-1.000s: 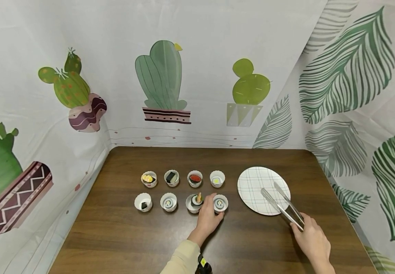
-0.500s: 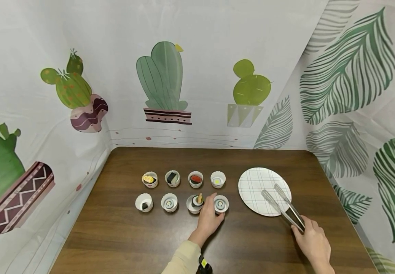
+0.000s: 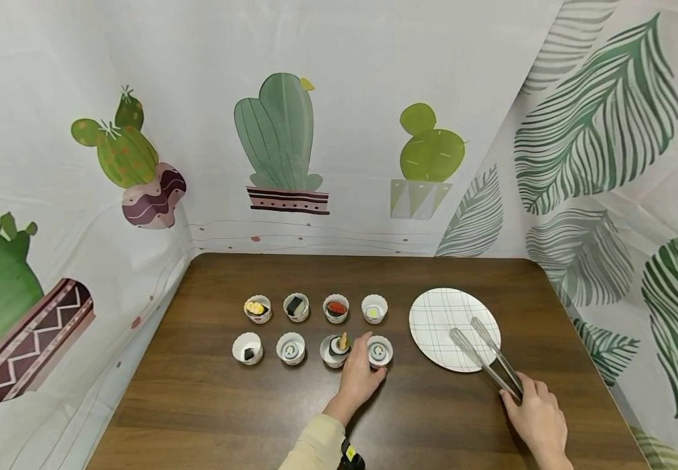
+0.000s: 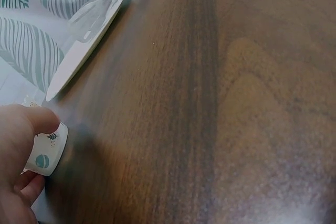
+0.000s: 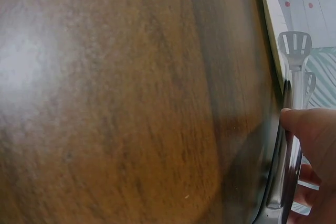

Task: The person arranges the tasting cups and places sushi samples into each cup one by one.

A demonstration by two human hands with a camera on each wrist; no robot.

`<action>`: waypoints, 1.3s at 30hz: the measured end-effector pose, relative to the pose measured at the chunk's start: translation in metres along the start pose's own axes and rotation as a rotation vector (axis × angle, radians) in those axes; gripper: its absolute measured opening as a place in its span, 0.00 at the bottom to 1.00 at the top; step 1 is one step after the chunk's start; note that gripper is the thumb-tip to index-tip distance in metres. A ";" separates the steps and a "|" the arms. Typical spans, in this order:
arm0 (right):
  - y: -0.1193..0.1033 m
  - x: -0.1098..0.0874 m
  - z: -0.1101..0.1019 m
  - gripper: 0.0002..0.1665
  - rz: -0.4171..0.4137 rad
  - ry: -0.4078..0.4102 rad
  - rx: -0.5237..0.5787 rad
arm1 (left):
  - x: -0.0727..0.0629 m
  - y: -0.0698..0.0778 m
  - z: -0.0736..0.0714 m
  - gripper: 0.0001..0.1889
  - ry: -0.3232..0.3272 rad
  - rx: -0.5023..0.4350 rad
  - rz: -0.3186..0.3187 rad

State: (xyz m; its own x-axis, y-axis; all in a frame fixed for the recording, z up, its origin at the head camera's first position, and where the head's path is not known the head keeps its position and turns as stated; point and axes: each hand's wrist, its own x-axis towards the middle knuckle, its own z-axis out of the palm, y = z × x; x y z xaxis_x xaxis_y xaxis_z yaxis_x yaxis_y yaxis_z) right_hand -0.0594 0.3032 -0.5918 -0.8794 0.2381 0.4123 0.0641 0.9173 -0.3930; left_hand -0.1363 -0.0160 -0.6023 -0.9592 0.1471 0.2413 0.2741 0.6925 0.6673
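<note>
In the head view my left hand [image 3: 358,376] holds a small white cup [image 3: 388,352] at the right end of the front row, with a round sushi roll [image 3: 378,352] inside. The left wrist view shows the thumb and fingers on the printed side of this cup [image 4: 50,153]. Just left of that hand stands a cup holding a dark-wrapped sushi piece with an orange topping [image 3: 342,341]. My right hand [image 3: 535,416] grips metal tongs [image 3: 506,373]; their two slotted tips lie apart over the white plate [image 3: 433,313]. In the right wrist view the thumb presses along the tongs [image 5: 291,156].
Several other white cups hold sushi, including a yellow-topped piece [image 3: 255,307], a red-topped piece [image 3: 336,308] and a small black-wrapped one [image 3: 249,353]. They form two rows on the brown wooden table [image 3: 227,411]. A patterned curtain [image 3: 351,98] hangs right behind the table's back edge.
</note>
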 end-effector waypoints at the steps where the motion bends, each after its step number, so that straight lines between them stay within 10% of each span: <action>1: 0.000 0.000 0.000 0.28 -0.001 0.004 0.001 | 0.000 0.000 0.000 0.41 0.000 -0.002 0.001; 21: -0.009 0.020 -0.006 0.28 -0.006 -0.023 -0.001 | -0.003 0.010 -0.018 0.48 -0.106 0.019 0.100; 39: -0.068 0.071 -0.012 0.24 -0.332 -0.026 0.007 | 0.021 0.023 -0.089 0.35 -0.098 0.149 0.387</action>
State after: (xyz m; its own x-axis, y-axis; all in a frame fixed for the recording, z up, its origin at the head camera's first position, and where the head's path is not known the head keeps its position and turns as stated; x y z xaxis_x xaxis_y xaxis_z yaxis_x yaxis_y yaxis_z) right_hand -0.1202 0.2612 -0.5262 -0.8633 -0.0817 0.4981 -0.2314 0.9411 -0.2467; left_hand -0.1439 -0.0602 -0.5189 -0.7914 0.4777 0.3814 0.6094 0.6663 0.4297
